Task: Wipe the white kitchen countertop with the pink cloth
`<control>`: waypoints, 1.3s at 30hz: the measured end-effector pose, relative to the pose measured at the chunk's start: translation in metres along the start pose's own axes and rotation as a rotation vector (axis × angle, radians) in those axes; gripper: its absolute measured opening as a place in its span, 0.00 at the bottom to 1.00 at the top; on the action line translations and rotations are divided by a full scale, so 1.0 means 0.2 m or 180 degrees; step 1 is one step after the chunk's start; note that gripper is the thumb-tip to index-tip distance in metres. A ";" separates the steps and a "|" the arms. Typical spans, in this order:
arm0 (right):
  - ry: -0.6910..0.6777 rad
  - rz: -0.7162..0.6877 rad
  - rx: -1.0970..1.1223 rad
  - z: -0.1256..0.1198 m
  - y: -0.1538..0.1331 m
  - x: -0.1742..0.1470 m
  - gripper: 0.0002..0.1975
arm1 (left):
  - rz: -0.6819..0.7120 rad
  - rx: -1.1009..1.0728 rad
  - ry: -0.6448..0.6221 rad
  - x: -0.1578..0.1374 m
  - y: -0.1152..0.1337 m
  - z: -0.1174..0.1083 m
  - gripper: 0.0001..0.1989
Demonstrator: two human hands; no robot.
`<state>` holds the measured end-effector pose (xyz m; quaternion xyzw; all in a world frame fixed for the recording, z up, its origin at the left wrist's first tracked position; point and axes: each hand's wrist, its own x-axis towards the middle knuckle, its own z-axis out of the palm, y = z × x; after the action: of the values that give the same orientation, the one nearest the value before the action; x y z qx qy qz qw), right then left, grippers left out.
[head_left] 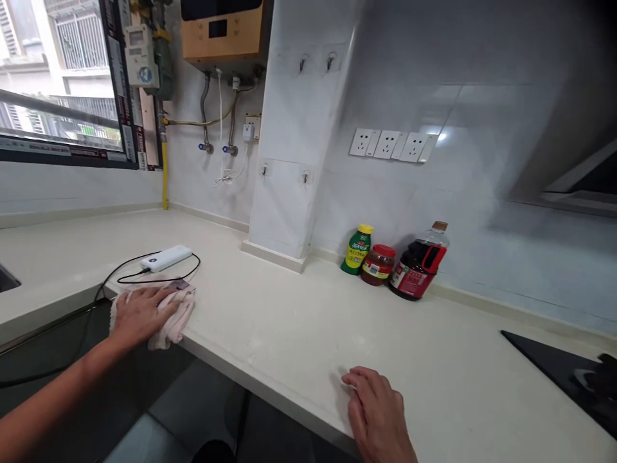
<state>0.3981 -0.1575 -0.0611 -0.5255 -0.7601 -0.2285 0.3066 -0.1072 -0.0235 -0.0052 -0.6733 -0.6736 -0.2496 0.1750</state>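
Observation:
At the counter's inner corner, my left hand presses down on a pale pink cloth, gripping its folds between thumb and fingers. Part of the cloth hangs over the front edge. Just behind it lies a white power bank with a black cable looped around it and running off over the edge. My right hand is near the front edge of the white countertop, fingers loosely bent, thumb apart from them, holding nothing.
Against the wall stand a green bottle with a yellow cap, a red-lidded jar and a large dark sauce bottle. A black cooktop lies at right. A wall pillar juts out. A sink edge shows at left.

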 end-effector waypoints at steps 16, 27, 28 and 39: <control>0.0109 -0.0041 -0.0328 -0.17 0.25 -0.11 0.11 | 0.1845 -0.0917 -0.0829 -0.55 1.39 -0.18 0.26; 0.0003 0.0636 -0.0197 -0.22 0.28 -0.16 0.12 | 0.2830 -0.1513 -0.1423 -0.54 1.74 -0.22 0.40; -0.0026 0.0673 -0.0193 -0.21 0.28 -0.17 0.12 | 0.2833 -0.1581 -0.1385 -0.55 1.72 -0.21 0.40; -0.0240 0.0873 -0.0178 -0.23 0.27 -0.19 0.12 | 0.2469 -0.1254 -0.1086 -0.40 1.21 -0.05 0.39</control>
<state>0.4688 -0.1944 -0.0545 -0.6410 -0.6854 -0.1856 0.2914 0.1350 -0.1019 -0.0187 -0.9272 -0.3312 -0.1745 0.0109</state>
